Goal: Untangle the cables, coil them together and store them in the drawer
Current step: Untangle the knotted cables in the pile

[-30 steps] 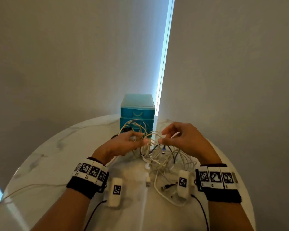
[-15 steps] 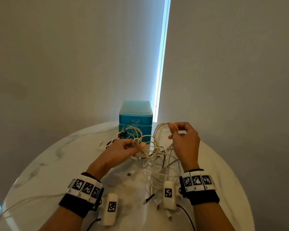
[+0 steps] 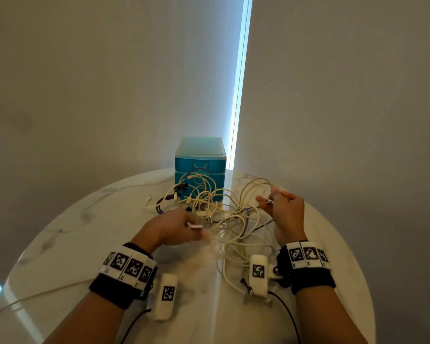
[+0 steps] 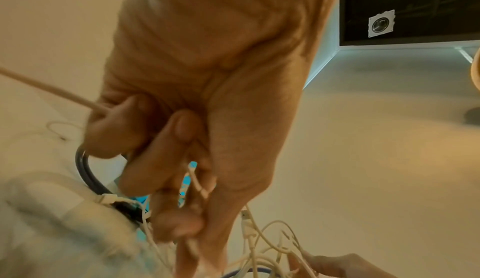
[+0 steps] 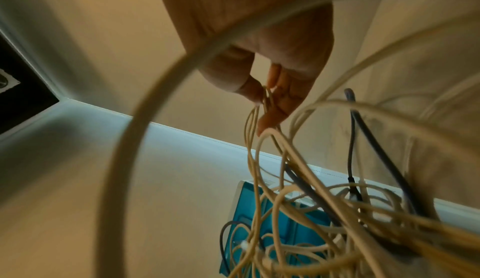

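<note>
While cables [image 3: 224, 219] lie knotted on table [image 3: 60, 244] just in front of closed drawer box [image 3: 200, 165], hands pull apart to open knot. R hand [image 3: 284, 214] raised, thumb + fingers pinching few pale strands, lifting loops clear. L hand [image 3: 174, 228] low by pile, fingers curled round cable end, prob. anchoring it. Untangling step; coiling, storing not yet done.

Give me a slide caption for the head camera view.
Both hands, left and right, pull strands from tangled cables before a closed teal drawer unit.
</note>
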Motion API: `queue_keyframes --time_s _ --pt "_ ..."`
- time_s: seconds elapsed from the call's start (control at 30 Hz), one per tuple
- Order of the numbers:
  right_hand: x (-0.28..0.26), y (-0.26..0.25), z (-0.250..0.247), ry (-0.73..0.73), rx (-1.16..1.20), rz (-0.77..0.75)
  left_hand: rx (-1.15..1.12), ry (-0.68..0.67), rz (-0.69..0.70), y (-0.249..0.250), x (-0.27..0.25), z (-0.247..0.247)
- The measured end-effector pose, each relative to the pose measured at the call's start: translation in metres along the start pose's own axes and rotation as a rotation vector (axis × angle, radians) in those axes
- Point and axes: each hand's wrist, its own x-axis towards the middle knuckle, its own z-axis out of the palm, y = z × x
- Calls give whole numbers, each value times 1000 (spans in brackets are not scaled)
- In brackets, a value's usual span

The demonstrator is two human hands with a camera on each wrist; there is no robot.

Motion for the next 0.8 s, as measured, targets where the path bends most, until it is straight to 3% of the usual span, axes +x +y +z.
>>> queue_keyframes --time_s 0.07,0.17,0.27,0.37,0.47,0.53,0.63,0.73,0.8 --pt "-2 -3 1 -11 -31 -2 -108 193 55 2 -2 -7" --pt "-22 -18 10 22 -230 -336 -394 583 76 6 -2 -13" --pt "-64 -28 32 -205 -281 -629 -671 807 110 11 -3 -17" --pt "-82 -8 49 -556 -661 -681 -830 963 153 13 -6 -24" --pt "-68 11 47 -682 -1038 -566 -861 1158 160 5 -11 -35" --pt "-55 11 40 -628 -1073 -539 -938 1241 162 -4 -15 -44" --pt "-34 6 26 -373 -990 -595 -1043 1361 137 -22 -16 -53" --pt "-21 1 10 -216 -919 -451 -1174 1445 108 -43 -15 -57" --pt "-15 1 5 -163 -948 -414 -1233 1431 83 -48 -11 -53"
